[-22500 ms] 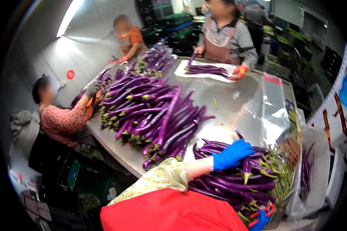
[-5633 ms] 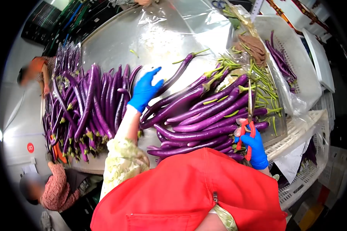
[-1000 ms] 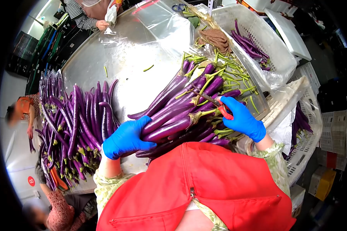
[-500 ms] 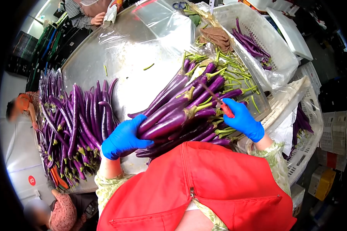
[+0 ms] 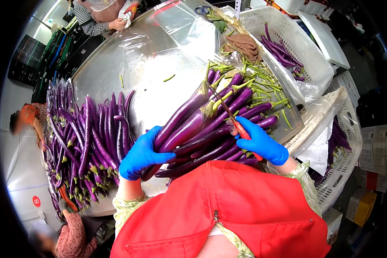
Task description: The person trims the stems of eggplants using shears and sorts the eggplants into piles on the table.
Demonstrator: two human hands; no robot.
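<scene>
My left hand [image 5: 142, 155], in a blue glove, is closed round the lower ends of a few long purple eggplants [image 5: 188, 128], lifted above the pile. Scissors [image 5: 244, 130] with red handles are gripped in my right hand [image 5: 262, 144], also gloved in blue. Their dark blades point up and left, reaching the green stem of a held eggplant. Whether the blades touch that stem, I cannot tell. More eggplants [image 5: 241, 101] lie beneath and beside the held ones, stems toward the right. Cut green stems [image 5: 266, 79] are scattered beyond them.
A heap of eggplants [image 5: 88, 142] covers the left of the metal table [image 5: 103, 81]. Clear plastic film [image 5: 180, 26] and a brown cloth [image 5: 244, 46] lie at the back. Right of it stand white crates [image 5: 316, 75] holding eggplants. Co-workers are at the far and left edges.
My right hand has come left and slightly down, with the scissors' blades now by the held eggplants' stems. The bunch in my left hand looks smaller, and the held eggplants have tilted more upright.
</scene>
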